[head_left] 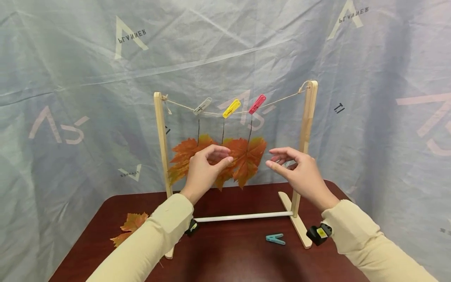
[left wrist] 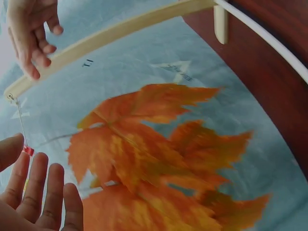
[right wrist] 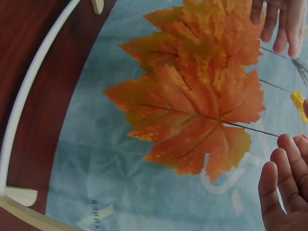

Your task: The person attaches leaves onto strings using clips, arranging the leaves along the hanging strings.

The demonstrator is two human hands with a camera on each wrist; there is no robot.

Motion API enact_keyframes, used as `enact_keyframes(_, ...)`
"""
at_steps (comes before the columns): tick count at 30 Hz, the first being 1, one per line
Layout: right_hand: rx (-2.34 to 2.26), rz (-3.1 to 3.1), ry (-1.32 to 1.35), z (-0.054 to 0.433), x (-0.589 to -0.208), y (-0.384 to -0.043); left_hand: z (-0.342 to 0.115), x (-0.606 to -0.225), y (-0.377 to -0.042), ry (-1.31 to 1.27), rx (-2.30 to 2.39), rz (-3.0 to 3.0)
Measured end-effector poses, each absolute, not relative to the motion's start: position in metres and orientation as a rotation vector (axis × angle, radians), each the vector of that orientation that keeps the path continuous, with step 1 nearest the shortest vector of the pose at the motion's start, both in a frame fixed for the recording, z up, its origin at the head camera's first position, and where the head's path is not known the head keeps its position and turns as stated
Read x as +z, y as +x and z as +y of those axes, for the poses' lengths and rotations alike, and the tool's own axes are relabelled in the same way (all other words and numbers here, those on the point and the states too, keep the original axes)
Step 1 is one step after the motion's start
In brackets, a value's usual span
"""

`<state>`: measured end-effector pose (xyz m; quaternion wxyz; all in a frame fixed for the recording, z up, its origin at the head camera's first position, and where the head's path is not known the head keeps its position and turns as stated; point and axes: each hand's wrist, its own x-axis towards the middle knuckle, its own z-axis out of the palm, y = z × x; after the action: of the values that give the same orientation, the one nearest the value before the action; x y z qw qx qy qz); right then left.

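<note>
Three orange maple leaves [head_left: 248, 158] hang by dark stems from a string [head_left: 183, 105] between wooden posts. On the string sit a grey clothespin [head_left: 202, 106], a yellow clothespin [head_left: 231, 108] and a red clothespin [head_left: 257, 104]. My left hand [head_left: 208, 168] is raised in front of the leaves with loosely bent fingers and nothing in its grasp. To the right of the leaves, my right hand [head_left: 303, 172] hovers near the right post, likewise holding nothing. In the right wrist view the nearest leaf [right wrist: 192, 115] shows whole, the others partly behind it.
A blue clothespin [head_left: 275, 239] lies on the dark red table [head_left: 232, 250], left of the stand's right foot [head_left: 299, 227]. More leaves [head_left: 133, 223] lie at the table's left, partly behind the left sleeve. A white bar [head_left: 243, 216] joins the stand's sides. Grey sheeting [head_left: 225, 47] hangs behind.
</note>
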<state>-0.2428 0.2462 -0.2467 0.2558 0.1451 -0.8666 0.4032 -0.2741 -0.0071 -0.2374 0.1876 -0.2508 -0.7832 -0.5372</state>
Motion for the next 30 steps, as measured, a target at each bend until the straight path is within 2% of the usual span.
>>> enact_keyframes(15, 1.126, -2.397, 0.344, 0.264, -0.293, -0.226, -0.072, -0.28, -0.259, -0.618, -1.449, -2.427)
enact_keyframes(30, 1.236, -2.453, 0.274, 0.272, -0.339, -0.224, -0.117, -0.319, -0.249, -0.426, -1.412, -2.545)
